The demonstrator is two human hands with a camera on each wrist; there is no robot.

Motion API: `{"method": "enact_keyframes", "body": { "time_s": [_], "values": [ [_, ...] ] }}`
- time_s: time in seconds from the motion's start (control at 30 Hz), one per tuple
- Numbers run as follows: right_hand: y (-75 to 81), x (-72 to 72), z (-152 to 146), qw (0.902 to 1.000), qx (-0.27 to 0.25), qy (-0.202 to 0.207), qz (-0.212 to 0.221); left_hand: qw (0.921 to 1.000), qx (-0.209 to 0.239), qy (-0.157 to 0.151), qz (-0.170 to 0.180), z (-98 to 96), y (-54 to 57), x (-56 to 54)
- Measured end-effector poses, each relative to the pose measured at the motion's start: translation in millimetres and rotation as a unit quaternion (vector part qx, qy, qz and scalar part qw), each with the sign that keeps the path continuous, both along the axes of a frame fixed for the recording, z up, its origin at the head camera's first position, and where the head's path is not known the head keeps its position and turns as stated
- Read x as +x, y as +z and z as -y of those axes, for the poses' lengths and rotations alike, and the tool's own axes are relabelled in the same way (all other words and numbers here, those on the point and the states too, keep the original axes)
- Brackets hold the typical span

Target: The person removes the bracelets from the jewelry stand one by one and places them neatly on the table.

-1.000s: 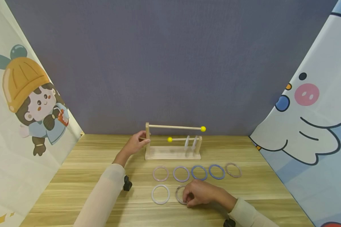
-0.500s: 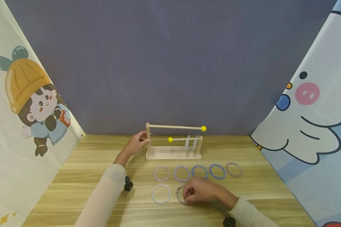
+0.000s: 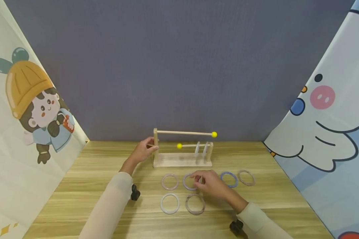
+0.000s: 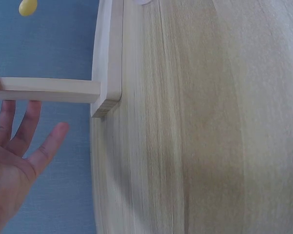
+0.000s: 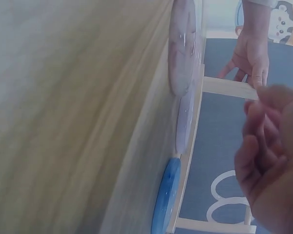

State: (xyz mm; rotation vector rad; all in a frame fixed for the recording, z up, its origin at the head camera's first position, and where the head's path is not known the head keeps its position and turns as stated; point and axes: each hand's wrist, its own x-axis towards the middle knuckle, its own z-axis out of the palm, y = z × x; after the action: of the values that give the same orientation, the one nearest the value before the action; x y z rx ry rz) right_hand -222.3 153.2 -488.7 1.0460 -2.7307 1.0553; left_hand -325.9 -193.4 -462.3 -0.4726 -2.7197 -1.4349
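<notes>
My left hand grips the upright post at the left end of a wooden stand, thumb on one side and fingers on the other. My right hand hovers over the back row of rings, its fingers loosely curled with nothing between them. Beneath it lie a lavender ring and a blue ring, the latter covered by the hand in the head view. A brown marbled ring lies in front. Two white rings hang on the stand's lower rod.
Flat on the table are a pink ring, a white ring, another blue ring and a brownish ring. The upper rod ends in a yellow ball. A grey partition stands behind.
My right hand has left the brown marbled ring and moved up and away, over the lavender and blue rings in the back row. The left hand stays on the post.
</notes>
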Motion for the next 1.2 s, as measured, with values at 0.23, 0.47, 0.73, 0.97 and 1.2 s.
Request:
{"method": "enact_keyframes", "body": {
  "time_s": [0.23,0.47,0.73,0.97,1.2],
  "values": [
    [0.8,-14.8,9,0.9872,-0.065,-0.139,-0.044,1.0000,0.002,0.004,0.005,-1.4,1.0,0.7],
    [7.1,-31.0,14,0.9642,-0.123,-0.233,-0.025,1.0000,0.003,0.003,0.003,-1.0,0.5,-1.5],
    [16.1,-41.0,24,0.9433,-0.165,-0.288,0.008,0.9999,-0.007,-0.004,-0.014,0.6,-1.6,-1.7],
    [17.4,-48.6,29,0.9362,-0.147,-0.319,0.001,1.0000,0.003,-0.004,0.008,0.1,-0.3,-1.9],
    [19.3,-53.5,31,0.9333,-0.150,-0.326,0.019,1.0000,0.007,-0.006,0.004,-0.6,0.0,-2.3]
  ]
}}
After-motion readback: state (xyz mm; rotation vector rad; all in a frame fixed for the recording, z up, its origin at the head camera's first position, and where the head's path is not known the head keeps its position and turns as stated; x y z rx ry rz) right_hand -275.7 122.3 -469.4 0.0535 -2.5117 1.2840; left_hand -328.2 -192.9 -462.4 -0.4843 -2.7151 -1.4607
